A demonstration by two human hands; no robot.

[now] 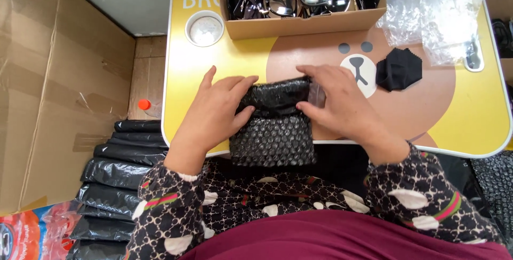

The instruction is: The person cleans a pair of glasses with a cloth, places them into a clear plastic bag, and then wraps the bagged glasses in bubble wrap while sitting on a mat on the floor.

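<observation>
A black bubble-wrap pouch (273, 134) lies at the near edge of a small yellow table (189, 73) with a brown bear face on it. My left hand (216, 111) grips the pouch's left top corner, thumb pressed on its front. My right hand (342, 102) holds the right top corner, fingers over the folded upper flap. A clear plastic piece shows under my right fingers. What is inside the pouch is hidden.
A cardboard box (299, 22) of black glasses stands at the table's far side. Clear plastic bags (427, 9) and a black cloth (399, 68) lie to the right. Folded black bags (120, 169) are stacked on the floor at left, beside large cardboard (48, 89).
</observation>
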